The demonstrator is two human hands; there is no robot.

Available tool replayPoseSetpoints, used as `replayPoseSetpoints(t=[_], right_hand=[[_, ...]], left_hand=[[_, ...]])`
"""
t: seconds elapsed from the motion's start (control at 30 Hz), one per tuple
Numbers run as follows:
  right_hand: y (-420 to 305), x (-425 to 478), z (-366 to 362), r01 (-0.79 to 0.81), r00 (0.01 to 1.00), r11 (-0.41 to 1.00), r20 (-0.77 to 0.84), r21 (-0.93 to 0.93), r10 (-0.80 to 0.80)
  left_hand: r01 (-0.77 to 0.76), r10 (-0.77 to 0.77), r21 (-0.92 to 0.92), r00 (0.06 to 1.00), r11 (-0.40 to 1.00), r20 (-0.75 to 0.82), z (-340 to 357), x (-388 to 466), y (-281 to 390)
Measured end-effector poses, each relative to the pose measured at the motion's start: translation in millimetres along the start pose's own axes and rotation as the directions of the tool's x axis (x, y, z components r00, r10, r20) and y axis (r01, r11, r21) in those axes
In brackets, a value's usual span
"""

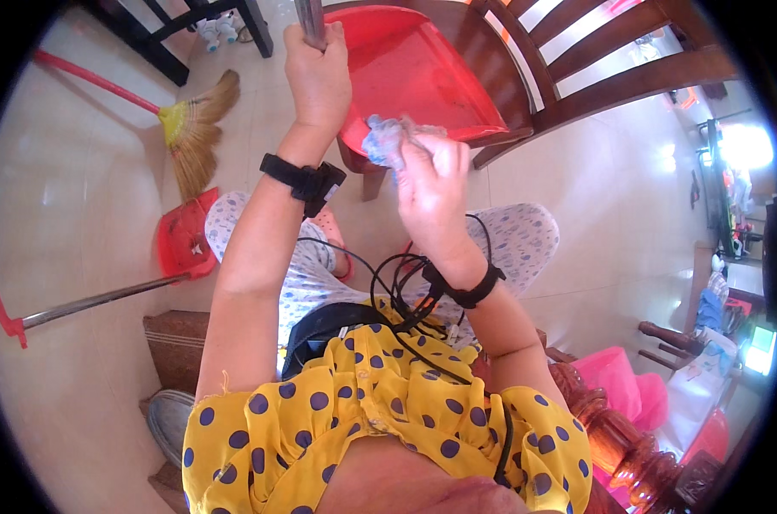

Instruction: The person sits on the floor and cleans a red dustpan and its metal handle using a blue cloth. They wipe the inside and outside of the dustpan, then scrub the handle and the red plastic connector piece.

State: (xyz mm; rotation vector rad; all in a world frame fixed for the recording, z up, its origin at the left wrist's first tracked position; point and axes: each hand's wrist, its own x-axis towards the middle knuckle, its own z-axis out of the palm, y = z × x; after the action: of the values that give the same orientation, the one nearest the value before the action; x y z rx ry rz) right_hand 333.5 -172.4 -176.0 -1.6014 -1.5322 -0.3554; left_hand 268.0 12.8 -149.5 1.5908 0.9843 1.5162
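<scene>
My left hand (318, 77) is closed around a metal rod (310, 19) at the top edge of the view; its far end is out of sight. Right of that hand, a red plastic pan (414, 77), like a dustpan, rests on the seat of a brown wooden chair (510, 54). Dark specks mark its inner surface. I cannot tell whether the rod joins the pan. A crumpled blue-grey cloth (383, 142) is pinched in my right hand (433, 186), at the pan's near edge.
A straw broom (196, 132) with a red handle leans at the left, above a second red dustpan (181, 241) with debris in it. Black cables (404, 283) lie over my lap. A carved wooden post (620, 443) stands at lower right, and a grey shoe (170, 421) at lower left.
</scene>
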Motion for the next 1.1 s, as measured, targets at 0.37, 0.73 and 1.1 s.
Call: replayPoseSetpoints(t=[0.37,0.73,1.1], right_hand=[[63.0,-9.4,-14.6,-0.324,0.937,0.944,-0.121,0.060,0.329],[52.3,-12.2,-9.9,-0.254,0.957,0.967,-0.153,-0.031,0.246],[21.4,-4.3,2.5,-0.144,0.982,0.989,-0.125,0.015,0.145]], left_hand=[[0.025,-0.023,-0.046,0.999,0.999,0.041,-0.9,-0.6,2.1],[0.018,-0.017,-0.021,0.999,1.000,0.047,-1.0,-0.3,-0.2],[-0.012,0.013,-0.022,1.000,1.000,0.021,0.2,0.9,-5.3]])
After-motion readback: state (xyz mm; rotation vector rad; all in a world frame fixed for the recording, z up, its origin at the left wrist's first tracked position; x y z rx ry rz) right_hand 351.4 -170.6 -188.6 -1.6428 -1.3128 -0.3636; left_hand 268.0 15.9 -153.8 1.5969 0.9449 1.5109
